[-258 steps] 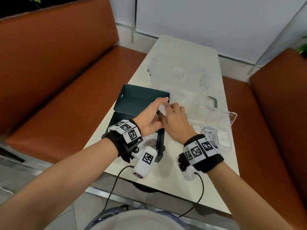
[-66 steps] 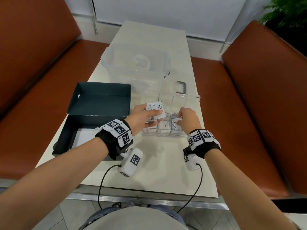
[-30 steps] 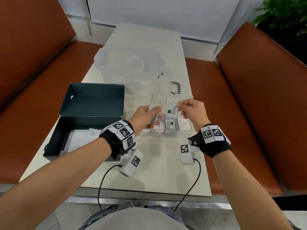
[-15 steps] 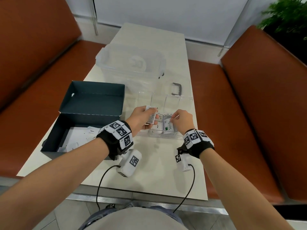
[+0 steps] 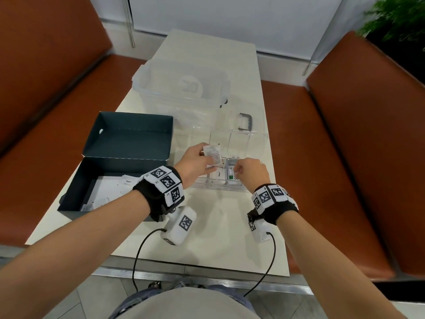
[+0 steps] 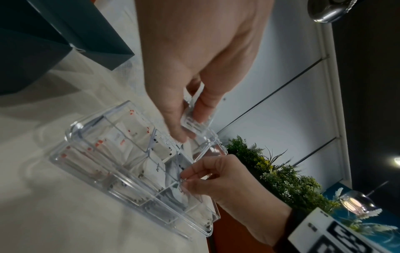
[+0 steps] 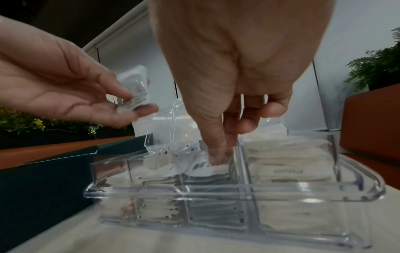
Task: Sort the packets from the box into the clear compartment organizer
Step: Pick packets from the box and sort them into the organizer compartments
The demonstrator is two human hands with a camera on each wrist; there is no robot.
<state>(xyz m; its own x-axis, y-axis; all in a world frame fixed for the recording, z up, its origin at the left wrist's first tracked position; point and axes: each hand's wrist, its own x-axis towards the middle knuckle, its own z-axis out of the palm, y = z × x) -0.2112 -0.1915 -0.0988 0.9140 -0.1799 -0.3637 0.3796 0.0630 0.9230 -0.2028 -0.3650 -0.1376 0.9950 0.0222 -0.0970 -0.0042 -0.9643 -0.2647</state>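
The clear compartment organizer [image 5: 208,185] stands on the table with its lid [image 5: 249,143] raised, and white packets lie in its cells. My left hand [image 5: 209,158] hovers over its left side and pinches a few white packets [image 5: 213,153] between thumb and fingers; the left wrist view shows these held packets [image 6: 194,122] too. My right hand [image 5: 235,172] reaches down into the middle cell, fingertips [image 7: 216,156] pinching a green-marked packet [image 7: 200,168] that lies in there. The dark box [image 5: 76,187] sits open to the left with more packets [image 5: 108,192] inside.
A large clear tub [image 5: 181,88] stands behind the organizer on the white table [image 5: 213,245]. Orange bench seats run along both sides. Wrist camera units and their cables hang over the table's near edge. A plant [image 5: 395,21] is at the far right.
My right hand took a packet from the left hand's stack a second ago, carried it down and has now pushed it into the middle cell. The left hand stayed put with its remaining packets.
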